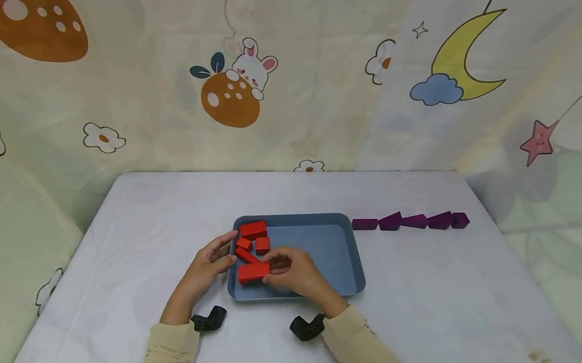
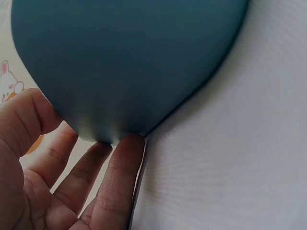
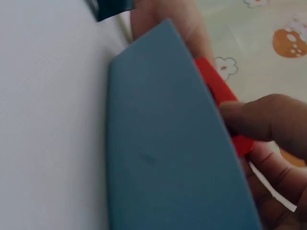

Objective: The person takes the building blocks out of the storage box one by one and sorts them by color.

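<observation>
A blue-grey tray [image 1: 320,250] lies on the white-covered table, with several red blocks at its left end. My right hand [image 1: 297,272] pinches the right end of a large red rectangular block [image 1: 250,273] near the tray's front left corner. In the right wrist view, the thumb presses on that red block [image 3: 218,84] just past the tray wall. Against the tray's left side, my left hand [image 1: 201,274] rests its extended fingers. The left wrist view shows those fingertips [image 2: 127,146] touching the outside of the tray wall [image 2: 129,62].
Behind the held block lie smaller red blocks [image 1: 262,245] and another large red block [image 1: 253,230]. A row of several purple blocks [image 1: 402,221] runs rightward from the tray's right side. A patterned cloth [image 1: 165,118] hangs behind the table.
</observation>
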The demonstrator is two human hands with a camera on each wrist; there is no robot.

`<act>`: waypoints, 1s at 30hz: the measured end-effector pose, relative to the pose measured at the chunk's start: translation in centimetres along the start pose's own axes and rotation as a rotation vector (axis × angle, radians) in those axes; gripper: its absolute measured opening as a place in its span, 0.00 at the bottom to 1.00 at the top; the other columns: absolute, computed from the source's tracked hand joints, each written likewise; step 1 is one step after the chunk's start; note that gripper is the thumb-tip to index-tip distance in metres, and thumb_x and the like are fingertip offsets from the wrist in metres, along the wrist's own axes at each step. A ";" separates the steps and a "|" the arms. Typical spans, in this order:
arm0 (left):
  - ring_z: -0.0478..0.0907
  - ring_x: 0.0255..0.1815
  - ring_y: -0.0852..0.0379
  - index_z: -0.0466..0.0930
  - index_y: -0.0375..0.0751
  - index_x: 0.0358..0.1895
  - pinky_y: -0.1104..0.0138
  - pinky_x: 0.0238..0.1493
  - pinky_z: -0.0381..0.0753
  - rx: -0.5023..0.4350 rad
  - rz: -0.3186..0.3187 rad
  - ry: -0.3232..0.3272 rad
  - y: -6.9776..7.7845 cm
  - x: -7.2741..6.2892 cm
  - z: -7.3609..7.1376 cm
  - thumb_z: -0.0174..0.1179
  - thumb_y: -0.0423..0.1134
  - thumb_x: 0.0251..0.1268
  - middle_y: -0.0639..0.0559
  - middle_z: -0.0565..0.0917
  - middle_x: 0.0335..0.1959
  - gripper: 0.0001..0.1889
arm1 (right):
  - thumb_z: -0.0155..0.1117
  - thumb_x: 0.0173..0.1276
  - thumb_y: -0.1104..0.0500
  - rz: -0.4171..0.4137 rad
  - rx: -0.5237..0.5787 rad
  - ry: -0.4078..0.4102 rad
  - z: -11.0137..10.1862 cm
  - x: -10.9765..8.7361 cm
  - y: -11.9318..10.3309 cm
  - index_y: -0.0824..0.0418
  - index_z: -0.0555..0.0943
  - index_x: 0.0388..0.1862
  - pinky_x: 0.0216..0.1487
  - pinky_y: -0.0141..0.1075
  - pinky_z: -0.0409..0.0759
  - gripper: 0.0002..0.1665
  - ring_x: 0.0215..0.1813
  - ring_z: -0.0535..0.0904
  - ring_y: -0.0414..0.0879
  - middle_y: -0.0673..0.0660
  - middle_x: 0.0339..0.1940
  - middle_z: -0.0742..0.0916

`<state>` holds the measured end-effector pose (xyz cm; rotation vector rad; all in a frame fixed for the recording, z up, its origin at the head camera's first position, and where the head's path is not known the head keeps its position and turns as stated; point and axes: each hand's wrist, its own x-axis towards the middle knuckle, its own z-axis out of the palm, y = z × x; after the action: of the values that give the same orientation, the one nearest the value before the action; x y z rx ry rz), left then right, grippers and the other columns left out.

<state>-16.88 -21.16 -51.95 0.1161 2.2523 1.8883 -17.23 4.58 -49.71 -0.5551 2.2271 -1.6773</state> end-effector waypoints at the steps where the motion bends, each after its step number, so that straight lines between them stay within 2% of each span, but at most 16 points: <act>1: 0.56 0.84 0.25 0.63 0.37 0.84 0.36 0.74 0.70 0.000 0.000 0.000 0.0 0.0 0.0 0.61 0.34 0.81 0.32 0.59 0.86 0.33 | 0.79 0.65 0.72 0.006 0.052 0.000 -0.3 -0.1 0.0 0.70 0.86 0.55 0.56 0.36 0.87 0.20 0.52 0.89 0.52 0.63 0.54 0.89; 6: 0.56 0.84 0.25 0.63 0.38 0.84 0.37 0.74 0.71 0.003 -0.004 0.003 0.1 0.1 0.1 0.61 0.34 0.81 0.31 0.60 0.85 0.33 | 0.76 0.66 0.73 -0.015 0.249 -0.005 -2.1 -0.8 0.3 0.77 0.82 0.60 0.58 0.33 0.86 0.24 0.54 0.87 0.48 0.64 0.57 0.87; 12: 0.56 0.84 0.25 0.64 0.36 0.84 0.37 0.74 0.70 0.000 0.006 0.001 -0.1 0.2 0.1 0.61 0.33 0.81 0.30 0.61 0.85 0.33 | 0.78 0.66 0.71 -0.074 0.360 0.020 -4.8 -1.8 0.5 0.81 0.79 0.61 0.57 0.32 0.86 0.28 0.53 0.85 0.44 0.59 0.56 0.88; 22: 0.57 0.84 0.27 0.64 0.37 0.84 0.37 0.76 0.69 0.013 -0.009 0.011 0.0 0.1 0.0 0.61 0.34 0.81 0.30 0.61 0.85 0.33 | 0.77 0.67 0.73 -0.138 0.295 0.133 -10.7 -4.2 1.5 0.83 0.78 0.64 0.58 0.33 0.86 0.29 0.54 0.87 0.43 0.49 0.55 0.90; 30: 0.56 0.85 0.26 0.64 0.37 0.84 0.37 0.75 0.69 0.008 0.005 0.008 -0.3 0.1 -0.1 0.60 0.32 0.81 0.31 0.60 0.85 0.32 | 0.73 0.69 0.76 -0.117 0.176 0.256 -15.8 -6.2 3.0 0.82 0.78 0.64 0.57 0.30 0.85 0.26 0.54 0.87 0.40 0.43 0.54 0.91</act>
<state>-17.01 -21.24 -52.24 0.1156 2.2668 1.8851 -19.40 21.63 -48.26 -0.4562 2.2208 -2.0845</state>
